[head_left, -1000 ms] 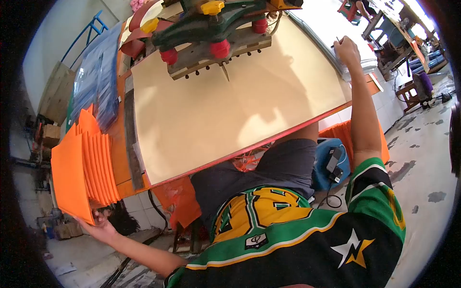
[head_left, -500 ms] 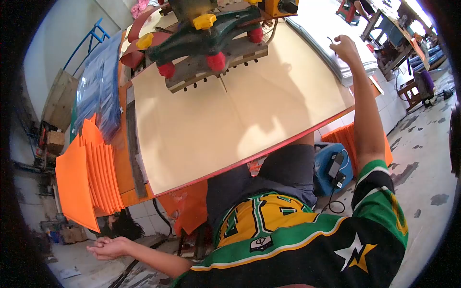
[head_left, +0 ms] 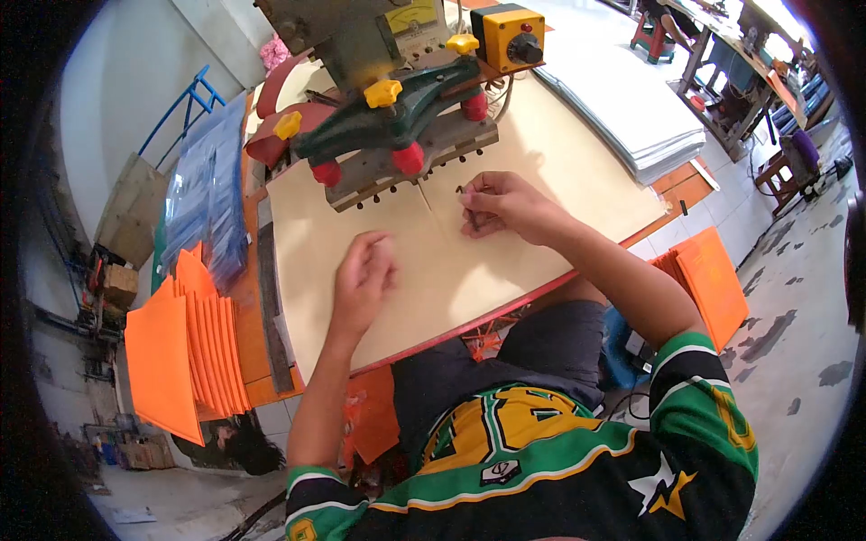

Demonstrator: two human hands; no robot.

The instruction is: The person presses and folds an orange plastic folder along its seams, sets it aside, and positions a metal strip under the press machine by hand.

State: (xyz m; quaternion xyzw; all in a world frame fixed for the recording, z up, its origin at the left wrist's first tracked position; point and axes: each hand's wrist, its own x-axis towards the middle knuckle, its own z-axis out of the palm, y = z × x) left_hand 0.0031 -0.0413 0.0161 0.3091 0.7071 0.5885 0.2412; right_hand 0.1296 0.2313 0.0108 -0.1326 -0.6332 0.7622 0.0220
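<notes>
My right hand (head_left: 505, 212) is over the cream-coloured board (head_left: 559, 171), its fingers pinched on a small, thin dark piece (head_left: 460, 190) just in front of the press head. What kind of piece it is does not show clearly. To the left, my left hand (head_left: 365, 275) hovers above the same board, fingers loosely curled and smeared by motion, with no object visible in it. Beyond both hands stands a dark green press (head_left: 397, 131) with yellow knobs, red collars and a metal bar (head_left: 419, 162) with several small bolts along its lower edge.
Orange folded sheets (head_left: 185, 352) stand at the table's left end, beside clear blue plastic sheets (head_left: 203, 194). A stack of white sheets (head_left: 631, 117) lies at the right back. A yellow control box (head_left: 510, 41) sits by the press. More orange sheets (head_left: 708, 284) are low on the right.
Both hands have come in from the sides to above the board before the press. The right hand carries the thin dark piece with it. The view has shifted slightly.
</notes>
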